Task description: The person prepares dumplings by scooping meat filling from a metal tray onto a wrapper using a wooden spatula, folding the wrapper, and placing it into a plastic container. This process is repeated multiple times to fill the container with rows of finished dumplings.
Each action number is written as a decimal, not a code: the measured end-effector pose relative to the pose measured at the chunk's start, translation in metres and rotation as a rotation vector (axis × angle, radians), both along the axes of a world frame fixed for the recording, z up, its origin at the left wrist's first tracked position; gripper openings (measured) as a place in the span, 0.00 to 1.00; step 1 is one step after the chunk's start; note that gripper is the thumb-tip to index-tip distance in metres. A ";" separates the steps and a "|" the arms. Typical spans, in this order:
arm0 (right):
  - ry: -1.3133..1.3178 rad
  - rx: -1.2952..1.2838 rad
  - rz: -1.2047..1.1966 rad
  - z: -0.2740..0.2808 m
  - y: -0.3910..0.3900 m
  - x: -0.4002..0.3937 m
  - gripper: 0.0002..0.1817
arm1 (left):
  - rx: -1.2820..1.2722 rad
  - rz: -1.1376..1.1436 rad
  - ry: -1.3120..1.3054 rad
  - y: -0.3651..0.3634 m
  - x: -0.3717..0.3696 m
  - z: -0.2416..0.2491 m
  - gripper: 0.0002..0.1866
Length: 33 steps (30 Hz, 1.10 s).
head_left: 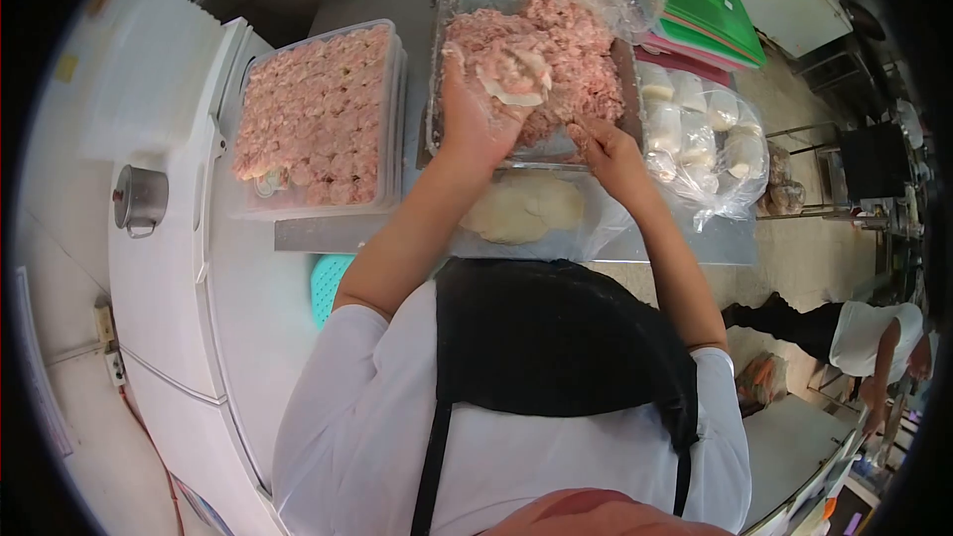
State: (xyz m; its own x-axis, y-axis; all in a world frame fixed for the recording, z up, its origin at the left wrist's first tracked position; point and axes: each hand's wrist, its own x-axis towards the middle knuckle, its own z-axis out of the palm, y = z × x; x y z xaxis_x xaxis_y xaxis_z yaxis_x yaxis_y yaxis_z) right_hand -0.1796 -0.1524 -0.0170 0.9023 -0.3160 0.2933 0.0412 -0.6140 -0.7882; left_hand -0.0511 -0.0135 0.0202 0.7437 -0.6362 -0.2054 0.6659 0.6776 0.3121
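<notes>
My left hand (475, 119) is over the metal tray, palm up and fingers curled round a thin dough wrapper (514, 77) with some meat filling on it. Close by on the right, my right hand (606, 151) has its fingers closed at the near edge of the meat. Whatever it grips is too small or hidden to name. Pink minced meat (581, 50) fills much of the metal tray (433, 104). Nearer my body lies a pale stack of dough wrappers (526, 208), partly on clear plastic.
To the left stands a clear plastic container (399, 109) packed with meat-topped dumplings (316, 104). A clear bag of white rolls (695, 129) sits on the right, below green cutting boards (700, 0). A turquoise basket (330, 288) shows under the table edge. Another person (859, 337) stands far right.
</notes>
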 end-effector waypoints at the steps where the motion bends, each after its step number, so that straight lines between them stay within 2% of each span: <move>1: 0.022 -0.118 0.010 0.014 -0.008 -0.008 0.15 | 0.006 -0.005 -0.006 0.001 0.003 -0.004 0.40; 4: 0.409 -0.550 0.027 0.061 -0.023 -0.033 0.14 | 0.105 0.040 -0.018 -0.006 0.009 -0.024 0.42; 6: 0.232 -0.504 0.023 0.060 -0.021 -0.034 0.14 | 0.080 0.055 -0.032 -0.013 0.007 -0.034 0.42; 7: 0.145 -0.478 0.022 0.058 -0.022 -0.035 0.15 | 0.097 0.056 -0.036 -0.014 -0.002 -0.017 0.42; 9: 0.212 -0.578 0.073 0.058 -0.038 -0.033 0.15 | 0.135 0.058 -0.042 -0.017 -0.021 0.011 0.41; 11: 0.277 -0.657 0.102 0.070 -0.049 -0.036 0.16 | 0.172 0.093 -0.017 -0.017 -0.022 0.008 0.40; 13: 0.343 -0.700 0.095 0.107 -0.040 -0.044 0.16 | 0.159 0.136 -0.017 -0.019 -0.023 0.004 0.38; 16: 0.080 -0.686 0.233 0.076 -0.049 -0.037 0.16 | 0.079 0.185 -0.016 -0.029 -0.021 -0.006 0.33; 18: 0.095 -0.610 0.278 0.076 -0.063 -0.035 0.16 | 0.046 0.214 0.032 -0.032 -0.021 -0.011 0.30; 19: 0.099 -0.574 0.303 0.078 -0.071 -0.033 0.15 | 0.025 0.185 -0.054 -0.030 -0.023 -0.015 0.29; 21: 0.007 -0.298 0.332 0.075 -0.094 -0.036 0.15 | -0.006 0.119 -0.232 -0.022 -0.030 -0.018 0.26; 22: -0.034 -0.159 0.346 0.074 -0.103 -0.036 0.16 | 0.155 0.085 -0.350 -0.019 -0.039 -0.008 0.26; 24: 0.177 0.014 0.367 0.075 -0.114 -0.038 0.16 | 0.482 0.010 -0.570 -0.015 -0.055 0.014 0.28; 27: 0.348 0.135 0.447 0.082 -0.123 -0.043 0.16 | 1.022 0.187 -1.431 -0.017 -0.057 0.031 0.38; 30: 0.425 0.046 0.519 0.109 -0.124 -0.051 0.15 | 1.057 0.125 -1.466 -0.025 -0.066 0.046 0.40; 31: 0.448 -0.007 0.534 0.115 -0.125 -0.052 0.15 | 1.061 0.069 -1.511 -0.027 -0.066 0.050 0.37; 33: 0.155 -0.032 0.597 0.082 -0.129 -0.048 0.15 | 1.061 -0.045 -1.599 -0.026 -0.063 0.057 0.31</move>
